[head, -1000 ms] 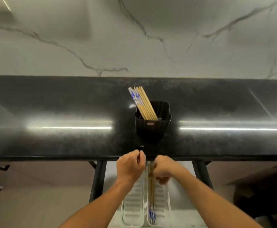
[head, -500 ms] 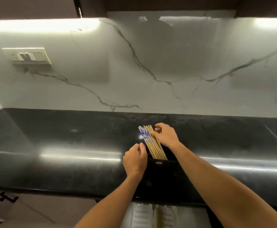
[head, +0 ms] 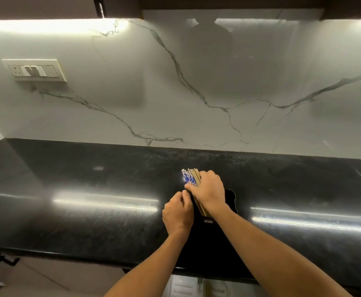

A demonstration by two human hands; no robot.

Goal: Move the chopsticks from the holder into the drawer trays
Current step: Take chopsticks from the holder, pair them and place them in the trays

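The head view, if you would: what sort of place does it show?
Most likely a home kitchen: a black stone countertop below a marble-look backsplash lit from under dark cabinets, a switch plate set in it, and a holder of chopsticks.

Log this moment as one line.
right hand grips chopsticks | left hand curled beside holder | chopsticks in holder

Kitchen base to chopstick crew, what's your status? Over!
Right hand gripping chopsticks in the holder. Left hand curled against them, grip unclear. Trays partly hidden under the counter, some sticks already inside.
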